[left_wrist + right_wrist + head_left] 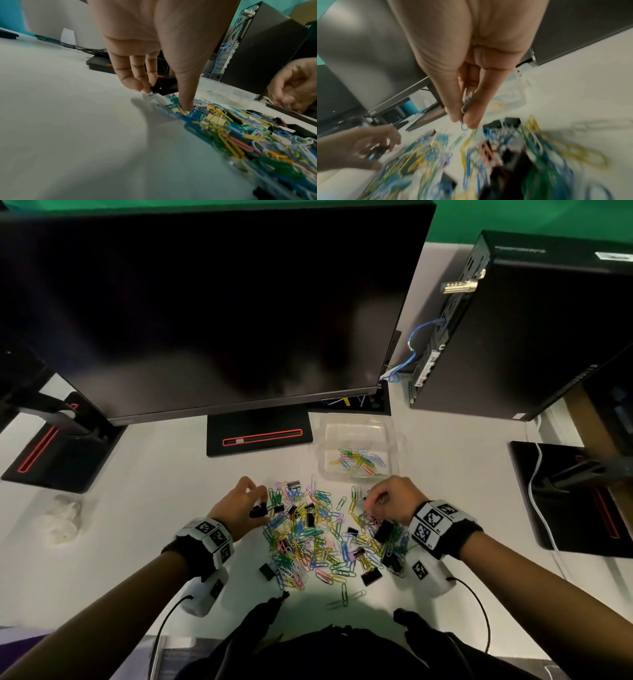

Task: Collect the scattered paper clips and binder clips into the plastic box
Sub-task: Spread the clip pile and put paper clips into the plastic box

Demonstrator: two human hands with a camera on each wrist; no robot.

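Left hand (239,501) is down at the left edge of the pile, fingers curled round a black binder clip (164,85), thumb tip pressed into the coloured paper clips beneath it. Right hand (394,498) is over the far right edge of the heap, thumb and fingers pinched together on a small bunch of paper clips (467,105), one blue loop poking out below the fingertips. Between the two hands, the scattered pile (325,535) sprawls across the white desk (137,542): green, yellow, blue, pink and white paper clips tangled with black binder clips, one binder clip (371,575) sitting at the near right edge and a few strays just beyond it. Just past the right hand, the clear plastic box (359,429) stands open on the desk, with a small cluster of coloured paper clips already lying inside at its near end. Behind everything a dark monitor (222,302) on its black stand, and a black computer tower (531,320) off to the right with a blue cable (416,337) running from its back
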